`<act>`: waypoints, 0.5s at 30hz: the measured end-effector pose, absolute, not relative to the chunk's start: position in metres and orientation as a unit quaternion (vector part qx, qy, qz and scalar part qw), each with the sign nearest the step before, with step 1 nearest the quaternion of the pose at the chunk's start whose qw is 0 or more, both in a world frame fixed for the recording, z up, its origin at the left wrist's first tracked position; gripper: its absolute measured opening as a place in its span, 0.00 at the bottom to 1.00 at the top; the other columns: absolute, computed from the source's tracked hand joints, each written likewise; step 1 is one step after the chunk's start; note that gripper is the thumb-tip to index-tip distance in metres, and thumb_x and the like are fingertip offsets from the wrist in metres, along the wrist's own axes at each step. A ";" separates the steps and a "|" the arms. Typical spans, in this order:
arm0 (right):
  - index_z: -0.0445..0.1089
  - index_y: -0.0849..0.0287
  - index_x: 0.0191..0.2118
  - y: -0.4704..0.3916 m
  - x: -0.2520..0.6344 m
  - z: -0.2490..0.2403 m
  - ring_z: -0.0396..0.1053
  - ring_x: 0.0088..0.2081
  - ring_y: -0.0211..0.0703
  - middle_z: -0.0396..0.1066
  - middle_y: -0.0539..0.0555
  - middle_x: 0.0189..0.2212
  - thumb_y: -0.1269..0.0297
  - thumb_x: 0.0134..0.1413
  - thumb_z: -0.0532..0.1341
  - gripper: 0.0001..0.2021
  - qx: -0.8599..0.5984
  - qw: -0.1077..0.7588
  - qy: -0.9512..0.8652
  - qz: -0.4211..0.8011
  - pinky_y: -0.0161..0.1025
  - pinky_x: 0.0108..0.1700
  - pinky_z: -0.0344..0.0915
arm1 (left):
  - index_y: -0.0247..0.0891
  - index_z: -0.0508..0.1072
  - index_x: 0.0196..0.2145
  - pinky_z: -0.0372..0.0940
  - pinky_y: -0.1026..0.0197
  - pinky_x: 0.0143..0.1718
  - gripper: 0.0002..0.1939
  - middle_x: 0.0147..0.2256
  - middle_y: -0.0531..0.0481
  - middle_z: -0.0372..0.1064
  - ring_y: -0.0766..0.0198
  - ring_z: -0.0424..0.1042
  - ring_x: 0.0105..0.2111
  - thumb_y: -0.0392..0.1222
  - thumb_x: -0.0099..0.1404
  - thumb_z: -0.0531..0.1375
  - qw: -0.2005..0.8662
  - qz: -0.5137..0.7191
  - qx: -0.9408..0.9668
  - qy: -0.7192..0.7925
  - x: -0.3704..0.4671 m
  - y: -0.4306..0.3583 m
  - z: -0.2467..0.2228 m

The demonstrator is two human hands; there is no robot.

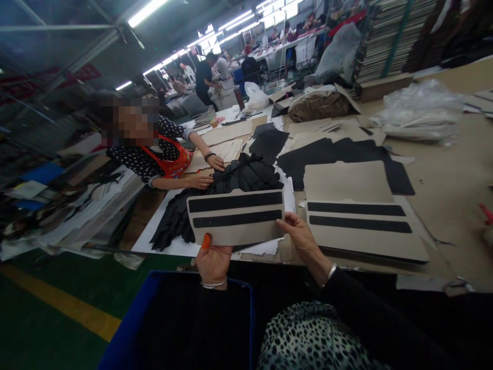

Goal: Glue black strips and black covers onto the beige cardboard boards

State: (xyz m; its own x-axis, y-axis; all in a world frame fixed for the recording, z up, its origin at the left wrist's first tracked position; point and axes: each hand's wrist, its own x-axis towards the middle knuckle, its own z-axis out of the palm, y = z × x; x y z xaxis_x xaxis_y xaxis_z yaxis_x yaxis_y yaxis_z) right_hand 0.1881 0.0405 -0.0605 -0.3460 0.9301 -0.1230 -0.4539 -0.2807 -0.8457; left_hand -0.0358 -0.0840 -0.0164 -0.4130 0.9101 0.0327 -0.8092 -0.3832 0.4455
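Note:
A beige panel (pixel 239 231) with two black strips is held up over the table's front edge. My left hand (pixel 214 264), an orange cover on its thumb, grips the panel's lower left part; its other fingers are hidden behind the panel. My right hand (pixel 302 236) pinches the panel's right edge, near the end of the lower strip. Right of that hand lies a similar beige panel (pixel 362 239) with two black strips, in front of a plain beige panel (pixel 346 182). Behind the held panel is a heap of black strips (pixel 250 174) on white paper.
Across the table a person in a red apron (pixel 173 159) has both hands on the black strips. Black sheets (pixel 331 156) lie at the back, with a clear plastic bag (pixel 419 110) at the right. A blue bin (pixel 154 288) stands below the front edge.

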 end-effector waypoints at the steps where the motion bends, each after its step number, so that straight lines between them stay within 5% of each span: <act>1: 0.76 0.52 0.37 0.042 0.192 -0.056 0.75 0.41 0.48 0.80 0.51 0.38 0.48 0.39 0.76 0.21 -0.319 0.481 -0.365 0.731 0.44 0.49 0.69 | 0.52 0.59 0.68 0.40 0.43 0.72 0.26 0.63 0.49 0.66 0.60 0.62 0.66 0.37 0.76 0.45 0.528 0.817 0.147 0.179 -0.034 -0.081 -0.014; 15: 0.78 0.54 0.40 0.074 0.266 -0.020 0.76 0.39 0.47 0.81 0.51 0.38 0.51 0.39 0.77 0.22 -0.315 0.568 -0.327 0.686 0.43 0.43 0.71 | 0.52 0.61 0.67 0.46 0.40 0.71 0.25 0.62 0.50 0.69 0.56 0.62 0.66 0.40 0.75 0.47 0.586 0.766 0.172 0.202 0.034 -0.012 0.019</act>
State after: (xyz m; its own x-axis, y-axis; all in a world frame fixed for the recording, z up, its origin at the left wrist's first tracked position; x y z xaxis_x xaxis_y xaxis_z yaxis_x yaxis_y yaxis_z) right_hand 0.2662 0.0737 -0.0204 -0.1557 0.9859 -0.0616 -0.5739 -0.1411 -0.8067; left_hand 0.0341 -0.0122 0.0189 -0.2541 0.9668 0.0272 -0.8278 -0.2320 0.5108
